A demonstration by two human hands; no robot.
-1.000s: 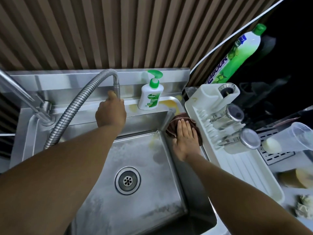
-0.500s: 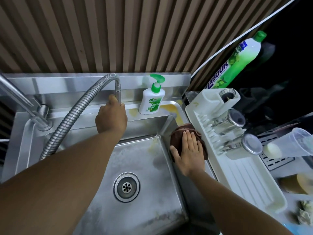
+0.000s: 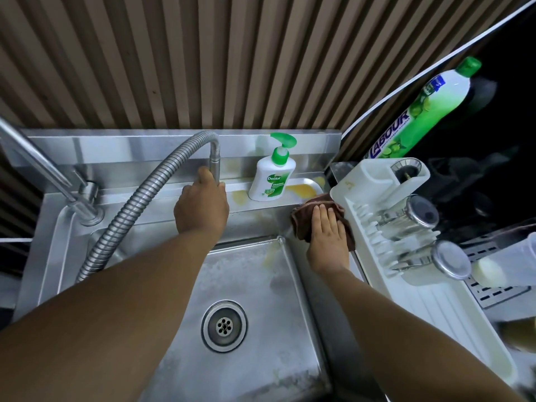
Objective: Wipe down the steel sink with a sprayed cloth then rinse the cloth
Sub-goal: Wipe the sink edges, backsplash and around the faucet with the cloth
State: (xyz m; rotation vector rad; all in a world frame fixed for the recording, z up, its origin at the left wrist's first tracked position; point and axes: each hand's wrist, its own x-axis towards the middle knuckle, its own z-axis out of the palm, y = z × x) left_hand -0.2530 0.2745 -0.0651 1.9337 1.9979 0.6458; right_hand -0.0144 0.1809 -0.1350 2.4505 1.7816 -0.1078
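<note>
Your right hand [image 3: 326, 242], fingers straight, pins the limp cloth [image 3: 303, 226] on the sink [image 3: 249, 224] rim; bunch its middle. Left hand [image 3: 201, 210] seemingly grips the spout [image 3: 214, 161].

A single wide-angle view from the person's head looks forward and steeply down, close above the steel sink [image 3: 261, 358]. The slatted wall [image 3: 203, 53] fills the top of the view, and a dish rack [image 3: 435, 314] runs along the right side.
</note>
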